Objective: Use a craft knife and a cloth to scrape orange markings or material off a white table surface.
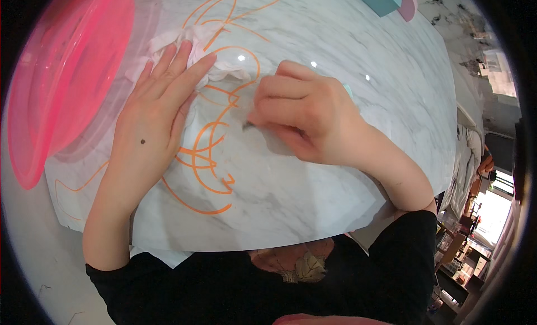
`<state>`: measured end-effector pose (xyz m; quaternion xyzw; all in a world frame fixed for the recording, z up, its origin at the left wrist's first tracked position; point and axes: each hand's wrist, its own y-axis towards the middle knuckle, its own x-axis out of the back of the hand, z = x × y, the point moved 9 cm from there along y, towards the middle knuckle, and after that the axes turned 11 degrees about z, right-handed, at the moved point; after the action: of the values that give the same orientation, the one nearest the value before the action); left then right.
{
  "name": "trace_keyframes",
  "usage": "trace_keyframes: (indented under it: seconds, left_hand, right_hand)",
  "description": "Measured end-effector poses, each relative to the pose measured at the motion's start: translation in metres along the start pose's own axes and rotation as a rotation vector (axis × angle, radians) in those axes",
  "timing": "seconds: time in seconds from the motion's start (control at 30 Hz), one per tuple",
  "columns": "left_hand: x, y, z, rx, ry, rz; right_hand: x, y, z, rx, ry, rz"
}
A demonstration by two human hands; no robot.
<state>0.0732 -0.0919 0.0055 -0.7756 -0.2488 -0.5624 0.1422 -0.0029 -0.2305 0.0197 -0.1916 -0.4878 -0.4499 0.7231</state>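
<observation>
My left hand (149, 103) lies with its fingers spread on a crumpled white cloth or wipe (226, 72), pressing it to a marble-patterned tabletop (369, 44). Orange looping marker-like lines (205, 165) run over the surface between my hands, some passing under the cloth. To the right, my right hand (304, 111) is curled, slightly blurred, around a small object whose dark tip (248, 125) pokes out by the fingertips. Most of that object is hidden, so its kind is unclear. A bit of turquoise (347, 90) shows behind the knuckles; whether it belongs to the held object I cannot tell.
A translucent pink plastic basin (84, 69) stands at the upper left, near my left hand. Along the far edge are a teal box-like thing (379, 0) and a pink piece (409, 5). The table's near edge (235, 250) curves before my body. Cluttered shelving (455, 258) appears far right.
</observation>
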Motion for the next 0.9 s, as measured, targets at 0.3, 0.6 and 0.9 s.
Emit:
trace_keyframes:
  seconds: [0.3, 0.6, 0.9]
  left_hand:
    - [-0.0011, 0.0014, -0.0007, 0.0, 0.014, 0.001]
    - [-0.0007, 0.0013, -0.0012, 0.008, -0.007, 0.002]
    - [-0.0017, 0.0013, -0.001, 0.007, -0.007, 0.006]
  right_hand:
    - [0.0034, -0.0001, -0.0028, 0.023, -0.014, -0.001]
    - [0.0058, -0.0018, -0.0036, 0.012, 0.025, -0.008]
    - [0.0027, -0.006, 0.0013, -0.002, 0.019, 0.062]
